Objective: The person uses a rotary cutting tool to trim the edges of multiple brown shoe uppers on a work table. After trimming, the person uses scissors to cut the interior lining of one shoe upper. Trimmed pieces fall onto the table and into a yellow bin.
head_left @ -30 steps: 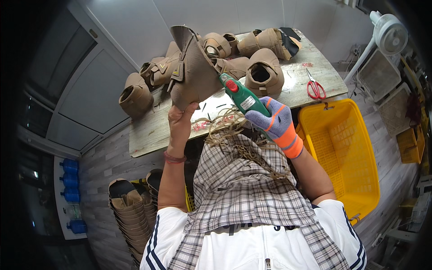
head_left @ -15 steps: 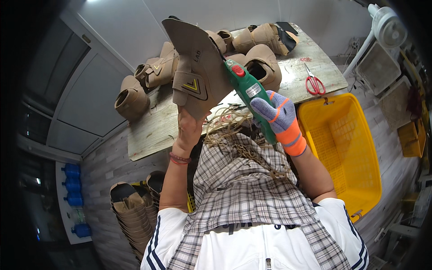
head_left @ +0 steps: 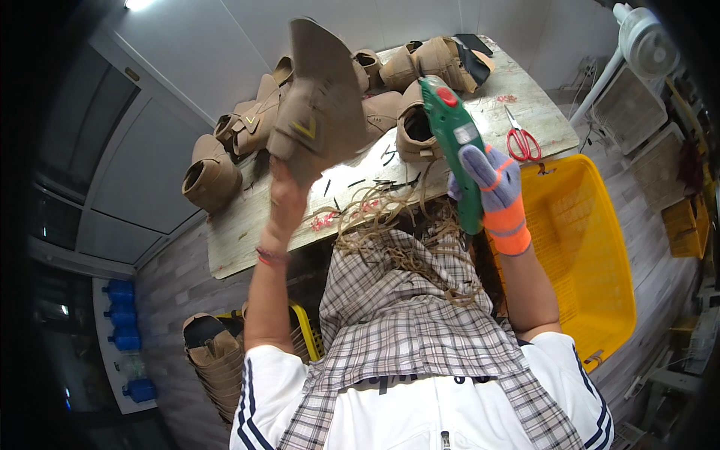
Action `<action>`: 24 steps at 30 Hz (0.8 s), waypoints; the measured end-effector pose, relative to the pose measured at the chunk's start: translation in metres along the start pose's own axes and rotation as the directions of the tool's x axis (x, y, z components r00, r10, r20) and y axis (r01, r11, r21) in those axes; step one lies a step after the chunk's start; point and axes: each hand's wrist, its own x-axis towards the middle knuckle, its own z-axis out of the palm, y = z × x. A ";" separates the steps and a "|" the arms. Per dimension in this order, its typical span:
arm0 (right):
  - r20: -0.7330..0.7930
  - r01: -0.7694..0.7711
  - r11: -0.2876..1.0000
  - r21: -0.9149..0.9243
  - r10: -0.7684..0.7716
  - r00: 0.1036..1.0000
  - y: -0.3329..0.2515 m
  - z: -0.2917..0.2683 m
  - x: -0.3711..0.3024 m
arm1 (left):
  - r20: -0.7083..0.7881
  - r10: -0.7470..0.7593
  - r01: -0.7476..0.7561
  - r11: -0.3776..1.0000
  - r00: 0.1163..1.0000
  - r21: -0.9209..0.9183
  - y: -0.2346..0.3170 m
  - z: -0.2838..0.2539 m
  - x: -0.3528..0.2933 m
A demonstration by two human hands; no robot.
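Observation:
My bare left hand grips a tan shoe upper by its lower end and holds it upright above the table. The upper has a yellow V-shaped mark on its strap and is blurred by motion. In my right hand, which wears a grey and orange glove, is a green handheld power tool with a red button. The tool points up and away, apart from the upper. Tan cord-like strips hang in a tangle over my lap and the table's near edge.
More tan uppers stand along the far and left parts of the table. Red-handled scissors lie at its right. Dark scraps are scattered mid-table. A yellow crate stands at my right, stacked uppers at my lower left.
The upper and my left hand have moved left, away from the tool. My right hand has shifted the tool slightly right, leaving a gap between them.

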 end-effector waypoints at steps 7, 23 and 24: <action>-0.122 0.061 0.996 0.063 -0.053 0.991 0.006 -0.040 -0.010 | -0.225 0.057 0.056 0.885 0.973 0.462 -0.089 -0.001 0.155; -0.312 -0.100 0.991 -0.091 0.067 0.948 0.033 -0.089 -0.004 | 0.484 -0.837 0.866 -0.023 0.257 -0.499 -0.120 0.298 0.220; -0.312 -0.092 0.995 -0.050 0.071 0.947 0.035 -0.091 -0.004 | 0.469 -0.831 0.873 0.040 0.299 -0.485 -0.125 0.301 0.225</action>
